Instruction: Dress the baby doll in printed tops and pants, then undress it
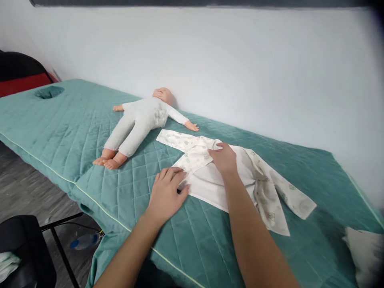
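Observation:
A white baby shirt (207, 182) with a small print lies spread open on the green bed cover, its sleeves stretched to both sides. My left hand (168, 194) rests at the shirt's left edge, fingers lying on the cloth and thumb held apart from them. Near the neckline, my right hand (223, 159) has its fingers closed on the printed front of the shirt. Beyond the left sleeve a baby doll (141, 118) in a white cloth body lies on its back, arms out, not touched by either hand.
The massage bed (99, 176) has a face hole (49, 92) at its far left and stands against a white wall (240, 72). A pale cloth item (367, 252) lies at the right. Below left are a black chair (25, 250) and a plastic bottle (85, 241) on the floor.

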`<control>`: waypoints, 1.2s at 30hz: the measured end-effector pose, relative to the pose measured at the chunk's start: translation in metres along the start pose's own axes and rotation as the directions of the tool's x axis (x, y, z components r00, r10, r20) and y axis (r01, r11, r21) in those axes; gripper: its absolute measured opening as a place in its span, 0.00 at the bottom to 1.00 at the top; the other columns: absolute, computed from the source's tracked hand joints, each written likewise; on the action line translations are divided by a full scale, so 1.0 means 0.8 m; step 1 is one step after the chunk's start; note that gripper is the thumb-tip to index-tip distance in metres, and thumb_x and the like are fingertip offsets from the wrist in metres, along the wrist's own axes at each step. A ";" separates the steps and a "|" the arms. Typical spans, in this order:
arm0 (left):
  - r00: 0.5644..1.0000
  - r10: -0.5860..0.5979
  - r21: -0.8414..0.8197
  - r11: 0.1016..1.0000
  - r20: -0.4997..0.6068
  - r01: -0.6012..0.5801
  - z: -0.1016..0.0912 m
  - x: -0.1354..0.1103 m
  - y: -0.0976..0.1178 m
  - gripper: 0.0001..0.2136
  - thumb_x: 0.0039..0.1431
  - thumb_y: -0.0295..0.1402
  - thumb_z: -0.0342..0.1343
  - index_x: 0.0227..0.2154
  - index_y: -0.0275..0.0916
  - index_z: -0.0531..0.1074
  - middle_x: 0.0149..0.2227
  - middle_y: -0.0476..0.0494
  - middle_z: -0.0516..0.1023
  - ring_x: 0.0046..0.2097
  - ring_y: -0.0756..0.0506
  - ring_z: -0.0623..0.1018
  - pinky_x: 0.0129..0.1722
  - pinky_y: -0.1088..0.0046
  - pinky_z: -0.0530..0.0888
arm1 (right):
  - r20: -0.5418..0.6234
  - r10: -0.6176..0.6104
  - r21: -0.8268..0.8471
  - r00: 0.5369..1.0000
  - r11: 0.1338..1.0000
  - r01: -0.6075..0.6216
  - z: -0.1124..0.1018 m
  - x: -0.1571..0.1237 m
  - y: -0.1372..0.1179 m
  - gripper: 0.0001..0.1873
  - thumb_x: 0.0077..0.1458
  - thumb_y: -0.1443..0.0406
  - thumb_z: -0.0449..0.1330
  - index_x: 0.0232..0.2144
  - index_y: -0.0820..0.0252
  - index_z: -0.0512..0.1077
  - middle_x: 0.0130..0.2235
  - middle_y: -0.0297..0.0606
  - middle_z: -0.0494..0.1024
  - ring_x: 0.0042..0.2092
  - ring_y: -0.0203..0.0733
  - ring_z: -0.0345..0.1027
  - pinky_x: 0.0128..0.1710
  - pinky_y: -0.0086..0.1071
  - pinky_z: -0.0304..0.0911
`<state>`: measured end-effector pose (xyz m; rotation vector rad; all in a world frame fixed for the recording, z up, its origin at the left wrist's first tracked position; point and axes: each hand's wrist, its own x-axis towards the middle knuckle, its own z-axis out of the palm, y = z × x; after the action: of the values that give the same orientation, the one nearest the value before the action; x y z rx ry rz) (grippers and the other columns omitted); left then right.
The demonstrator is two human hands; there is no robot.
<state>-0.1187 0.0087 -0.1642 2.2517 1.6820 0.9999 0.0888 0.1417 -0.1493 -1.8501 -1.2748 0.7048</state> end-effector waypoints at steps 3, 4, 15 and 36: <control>0.998 -0.061 0.080 0.995 0.015 0.060 0.003 -0.003 0.002 0.13 0.62 0.32 0.55 0.49 0.45 0.75 0.52 0.40 0.78 0.54 0.36 0.74 0.49 0.55 0.71 | 0.078 0.017 0.112 0.997 0.993 -0.025 -0.003 -0.002 0.000 0.22 0.45 0.60 0.66 0.44 0.57 0.72 0.28 0.34 0.78 0.25 0.43 0.71 0.30 0.39 0.70; 0.998 -0.066 0.078 0.995 0.016 0.065 0.004 -0.002 0.002 0.12 0.63 0.31 0.54 0.47 0.45 0.75 0.51 0.40 0.78 0.53 0.36 0.74 0.49 0.55 0.71 | 0.105 0.014 0.151 0.994 0.988 -0.030 -0.003 -0.003 -0.002 0.21 0.46 0.60 0.66 0.44 0.57 0.72 0.27 0.33 0.77 0.24 0.42 0.70 0.29 0.38 0.70; 0.756 -0.420 -0.314 0.903 -0.501 0.293 0.010 0.025 -0.025 0.13 0.66 0.32 0.49 0.53 0.41 0.66 0.57 0.34 0.68 0.60 0.40 0.69 0.55 0.60 0.71 | 0.298 -0.458 0.439 0.838 0.845 0.306 0.050 -0.020 -0.013 0.21 0.55 0.63 0.61 0.52 0.53 0.72 0.64 0.40 0.70 0.63 0.43 0.65 0.63 0.41 0.62; 0.956 0.292 -0.145 0.948 0.037 -0.284 0.002 0.011 0.003 0.18 0.69 0.34 0.49 0.20 0.39 0.64 0.23 0.48 0.70 0.31 0.48 0.67 0.36 0.68 0.64 | 0.191 -0.513 -0.673 0.837 0.552 0.491 -0.099 -0.179 0.031 0.18 0.69 0.60 0.49 0.29 0.57 0.71 0.29 0.38 0.79 0.33 0.43 0.73 0.29 0.35 0.46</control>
<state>-0.1145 0.0161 -0.1604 2.4527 1.2410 1.0602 0.1138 -0.0195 -0.1235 -1.8548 -2.1447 -0.1860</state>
